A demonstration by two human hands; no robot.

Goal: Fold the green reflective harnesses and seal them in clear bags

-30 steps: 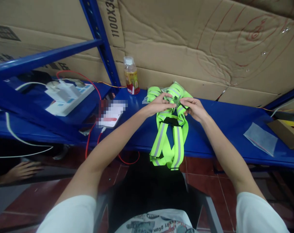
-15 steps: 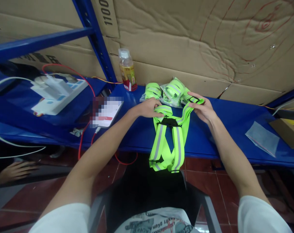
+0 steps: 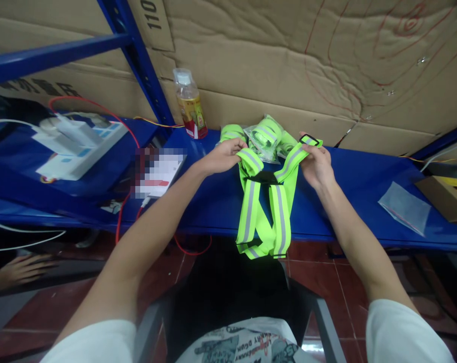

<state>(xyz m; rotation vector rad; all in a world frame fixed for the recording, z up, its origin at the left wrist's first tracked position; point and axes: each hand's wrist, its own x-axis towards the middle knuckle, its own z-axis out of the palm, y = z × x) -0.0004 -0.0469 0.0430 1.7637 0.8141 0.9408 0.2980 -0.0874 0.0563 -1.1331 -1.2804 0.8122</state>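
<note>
A neon-yellow reflective vest made of straps (image 3: pixel 282 214), with grey stripes and a black centre patch, lies over the front edge of the blue table, its lower loops hanging down. My left hand (image 3: pixel 228 155) is closed on a folded strap at its upper left. At the upper right, my right hand (image 3: pixel 316 162) pinches another strap near a black buckle (image 3: pixel 309 140), holding it raised off the table. Right behind the vest lie clear bags of rolled neon straps (image 3: pixel 265 135), partly hidden by the straps and hands.
A drink bottle (image 3: pixel 191 108) stands at the back, left of the bags. A phone (image 3: pixel 162 174) on a cable and a white power strip (image 3: pixel 80 151) lie left. An empty clear bag (image 3: pixel 404 206) and a cardboard box (image 3: pixel 442 199) sit right. Another person's hand (image 3: pixel 24 269) shows lower left.
My left hand has lifted its folded strap up and slightly left. My right hand has moved a little right and up with the buckled strap, spreading the two apart. The view has shifted slightly.
</note>
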